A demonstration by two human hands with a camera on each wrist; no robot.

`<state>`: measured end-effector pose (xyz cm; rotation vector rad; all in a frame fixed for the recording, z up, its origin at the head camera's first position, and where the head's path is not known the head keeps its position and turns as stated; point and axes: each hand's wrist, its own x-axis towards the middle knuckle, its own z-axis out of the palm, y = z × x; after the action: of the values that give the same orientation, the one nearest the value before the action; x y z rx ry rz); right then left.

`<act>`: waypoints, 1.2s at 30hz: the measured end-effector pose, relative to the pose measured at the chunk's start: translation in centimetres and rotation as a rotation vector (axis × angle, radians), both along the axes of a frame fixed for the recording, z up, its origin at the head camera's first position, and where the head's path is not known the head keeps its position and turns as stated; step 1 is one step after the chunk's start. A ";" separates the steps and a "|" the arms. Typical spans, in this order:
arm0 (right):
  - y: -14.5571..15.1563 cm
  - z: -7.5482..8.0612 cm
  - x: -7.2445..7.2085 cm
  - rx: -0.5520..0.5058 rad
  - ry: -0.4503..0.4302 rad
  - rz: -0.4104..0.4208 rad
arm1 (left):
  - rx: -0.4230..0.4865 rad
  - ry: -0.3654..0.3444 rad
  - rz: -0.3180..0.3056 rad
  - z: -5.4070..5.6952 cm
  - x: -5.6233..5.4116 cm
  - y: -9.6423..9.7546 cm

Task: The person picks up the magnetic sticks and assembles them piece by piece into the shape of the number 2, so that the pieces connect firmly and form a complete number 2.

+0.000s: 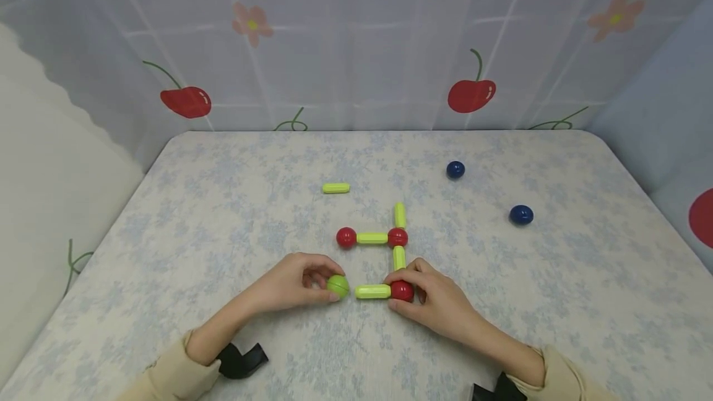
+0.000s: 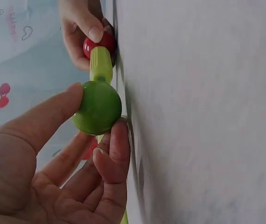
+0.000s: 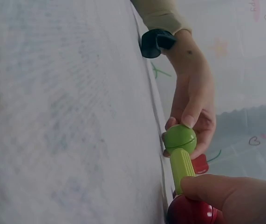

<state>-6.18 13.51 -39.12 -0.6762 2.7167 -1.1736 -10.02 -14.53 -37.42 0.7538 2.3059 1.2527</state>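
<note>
My left hand (image 1: pixel 301 280) pinches a green ball (image 1: pixel 337 286) between thumb and fingers, just left of the free end of a yellow-green rod (image 1: pixel 372 291). A small gap parts ball and rod in the head view. At the rod's other end, my right hand (image 1: pixel 437 299) grips a red ball (image 1: pixel 402 291). From that ball a second rod (image 1: pixel 399 258) runs away from me to another red ball (image 1: pixel 398 237), which also bears an upper rod (image 1: pixel 400 215) and a sideways rod (image 1: pixel 372 238). The sideways rod ends at a left red ball (image 1: pixel 346 238).
A loose yellow-green rod (image 1: pixel 336 188) lies farther back on the patterned table (image 1: pixel 234 203). Two dark blue balls, a far one (image 1: pixel 455 169) and a nearer one (image 1: pixel 521 215), lie at the right. A printed curtain (image 1: pixel 356 42) stands behind the table.
</note>
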 end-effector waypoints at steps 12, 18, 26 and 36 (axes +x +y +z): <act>-0.1 -0.1 0.1 -0.020 -0.010 -0.019 | 0.122 -0.109 0.055 -0.7 1.1 1.0; -0.2 -0.1 0.1 -0.009 -0.029 -0.042 | 0.127 -0.103 0.060 -0.6 1.0 0.8; -0.4 0.0 0.2 0.030 -0.018 -0.056 | 0.129 -0.094 0.052 -0.7 0.8 0.8; -0.7 0.1 0.3 0.019 -0.014 -0.077 | 0.029 0.112 -0.013 1.4 -1.9 0.4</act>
<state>-5.93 12.81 -39.00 -0.5631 2.7620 -1.1620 -11.87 -14.10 -35.99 0.8680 2.3717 1.2703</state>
